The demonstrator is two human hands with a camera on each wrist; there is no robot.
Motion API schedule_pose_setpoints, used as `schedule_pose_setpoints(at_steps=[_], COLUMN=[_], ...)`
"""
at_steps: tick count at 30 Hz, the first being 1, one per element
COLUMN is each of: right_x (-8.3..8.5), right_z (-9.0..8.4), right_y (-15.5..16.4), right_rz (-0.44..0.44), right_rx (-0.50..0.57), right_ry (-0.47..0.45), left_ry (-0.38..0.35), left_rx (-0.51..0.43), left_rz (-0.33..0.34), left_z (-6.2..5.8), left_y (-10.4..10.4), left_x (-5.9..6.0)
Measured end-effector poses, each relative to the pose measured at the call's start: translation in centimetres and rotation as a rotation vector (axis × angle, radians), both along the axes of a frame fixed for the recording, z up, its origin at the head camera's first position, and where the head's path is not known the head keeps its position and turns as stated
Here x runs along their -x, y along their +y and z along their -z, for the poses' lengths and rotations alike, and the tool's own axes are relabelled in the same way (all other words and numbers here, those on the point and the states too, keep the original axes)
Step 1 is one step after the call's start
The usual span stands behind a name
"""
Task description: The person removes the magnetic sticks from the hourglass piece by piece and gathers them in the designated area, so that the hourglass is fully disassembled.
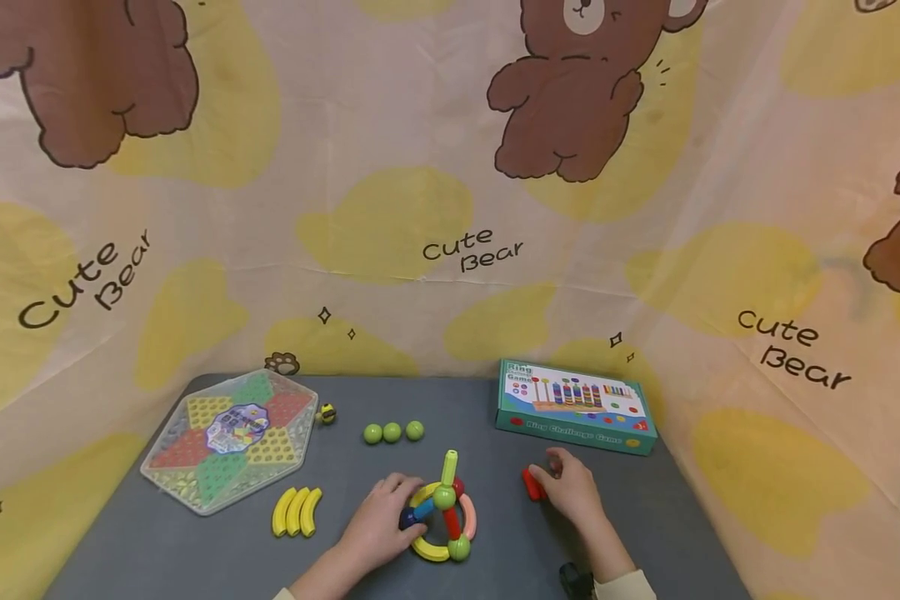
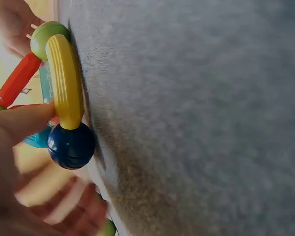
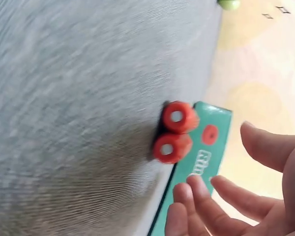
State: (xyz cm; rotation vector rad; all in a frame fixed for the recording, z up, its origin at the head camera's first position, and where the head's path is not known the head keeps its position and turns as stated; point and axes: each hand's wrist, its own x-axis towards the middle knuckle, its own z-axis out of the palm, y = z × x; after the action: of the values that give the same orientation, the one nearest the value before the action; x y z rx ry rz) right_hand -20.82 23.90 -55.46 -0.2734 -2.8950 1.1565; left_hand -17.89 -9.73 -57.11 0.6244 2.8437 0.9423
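Observation:
A frame of magnetic building sticks and balls [image 1: 444,498] stands on the table, with a ring of yellow and pink curved sticks and upright red, blue and light green ones. My left hand [image 1: 381,521] holds its left side at the dark blue ball [image 2: 72,145]. In the left wrist view the thumb touches the yellow curved stick [image 2: 65,81]; the other fingers are blurred. My right hand [image 1: 572,490] is beside two red magnetic sticks [image 3: 174,132], fingers spread and apart from them in the right wrist view. Silver magnets show at the stick ends.
Three yellow curved sticks [image 1: 297,512] lie left of my left hand. Three green balls [image 1: 392,432] sit behind the frame. A hexagonal Chinese checkers box [image 1: 285,398] and a small bee toy [image 1: 327,413] are at the back left, a Ring Challenge Game box [image 1: 570,433] at the back right.

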Motion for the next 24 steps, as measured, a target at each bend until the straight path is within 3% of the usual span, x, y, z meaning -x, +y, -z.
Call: schedule_pose_setpoints(at_steps=[5, 11, 19, 24], right_x=[-0.1, -0.5, -0.8, -0.8], right_z=[-0.9, -3.0, -3.6, -3.3], right_y=[-0.7, -2.3, -4.4, -5.5], right_rz=[0.008, -0.023, -0.138, -0.233], right_rx=[0.104, 0.246, 0.336, 0.366], right_ry=[0.024, 0.065, 0.081, 0.075], left_ry=[-0.1, -0.119, -0.124, -0.163], left_rx=[0.029, -0.01, -0.026, -0.081], left_rz=[-0.077, -0.044, -0.115, -0.109], left_z=[0.3, 0.1, 0.4, 0.6], left_y=[0.4, 0.8, 0.7, 0.5], left_x=[0.1, 0.2, 0.1, 0.1])
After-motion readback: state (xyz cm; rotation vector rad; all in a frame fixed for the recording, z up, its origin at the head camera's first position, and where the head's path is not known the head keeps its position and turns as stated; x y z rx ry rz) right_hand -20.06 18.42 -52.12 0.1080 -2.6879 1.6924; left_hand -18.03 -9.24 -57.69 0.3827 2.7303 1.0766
